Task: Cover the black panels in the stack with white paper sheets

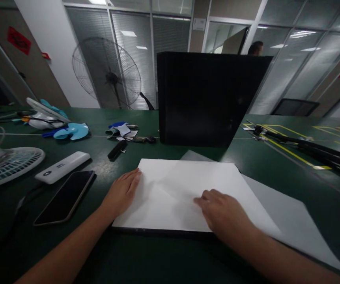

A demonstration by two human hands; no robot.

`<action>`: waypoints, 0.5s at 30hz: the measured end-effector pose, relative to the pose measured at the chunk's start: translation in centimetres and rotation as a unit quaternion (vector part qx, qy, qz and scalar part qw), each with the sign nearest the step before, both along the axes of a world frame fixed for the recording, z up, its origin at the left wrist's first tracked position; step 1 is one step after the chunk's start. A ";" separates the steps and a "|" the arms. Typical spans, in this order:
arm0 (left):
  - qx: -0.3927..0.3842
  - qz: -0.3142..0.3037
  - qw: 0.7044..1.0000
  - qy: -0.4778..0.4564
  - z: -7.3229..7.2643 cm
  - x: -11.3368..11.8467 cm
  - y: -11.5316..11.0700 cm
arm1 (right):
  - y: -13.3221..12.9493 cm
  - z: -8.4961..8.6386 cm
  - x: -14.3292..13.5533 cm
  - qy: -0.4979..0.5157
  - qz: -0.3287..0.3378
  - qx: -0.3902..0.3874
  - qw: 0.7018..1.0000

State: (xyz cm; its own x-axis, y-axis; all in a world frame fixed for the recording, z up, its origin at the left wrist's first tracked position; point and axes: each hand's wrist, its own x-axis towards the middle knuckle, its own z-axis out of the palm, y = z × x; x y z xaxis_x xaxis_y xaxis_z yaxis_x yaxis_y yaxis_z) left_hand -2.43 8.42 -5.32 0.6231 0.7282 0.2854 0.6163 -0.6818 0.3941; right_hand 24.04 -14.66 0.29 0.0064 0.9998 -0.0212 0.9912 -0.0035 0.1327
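Note:
A white sheet (170, 189) lies flat on a thin dark-edged board or pad in front of me. My left hand (124, 191) rests on the sheet's left edge, its fingers extended and lying flat. Over the right half of the sheet is my right hand (219, 209), fingers curled together with the index finger and thumb toward the paper; whatever they may hold is too small to make out. A greyish-white sheet (285, 205) sticks out from beneath on the right.
Behind the sheet stands a large black box-like panel (208, 98). To the left lie a phone (66, 197), a white power bank (63, 167), a fan grille (16, 163) and blue fan blades (72, 131). Black rods (320, 150) lie at right. A person's head (255, 48) shows behind.

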 end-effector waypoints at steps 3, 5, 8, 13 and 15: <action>-0.012 0.001 1.000 0.001 0.1 0.0 0.1 | -0.5 -1.5 -3.0 0.004 0.139 0.033 0.990; -0.012 0.000 1.000 0.022 0.1 0.0 0.2 | -0.8 -2.0 -3.5 0.034 0.186 0.071 0.979; 0.004 -0.001 0.997 0.072 -0.2 0.1 0.6 | -0.9 -1.9 -3.1 0.104 0.228 0.088 0.964; -0.003 0.003 0.997 0.072 -0.9 0.0 1.0 | -0.4 -1.0 -0.9 0.229 0.249 0.018 0.941; -0.007 0.006 0.998 0.055 -1.1 -0.2 0.9 | -0.2 -0.8 0.2 0.250 0.229 -0.001 0.941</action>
State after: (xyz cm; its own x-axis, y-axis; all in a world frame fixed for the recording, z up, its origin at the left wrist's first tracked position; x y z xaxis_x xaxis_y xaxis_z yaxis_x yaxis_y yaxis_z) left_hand -2.59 9.35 -6.42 0.6418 0.7390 0.2048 0.6645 -0.6692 0.3325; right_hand 24.21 -14.81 -0.53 -0.4358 0.8955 0.0901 0.8277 0.4380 -0.3508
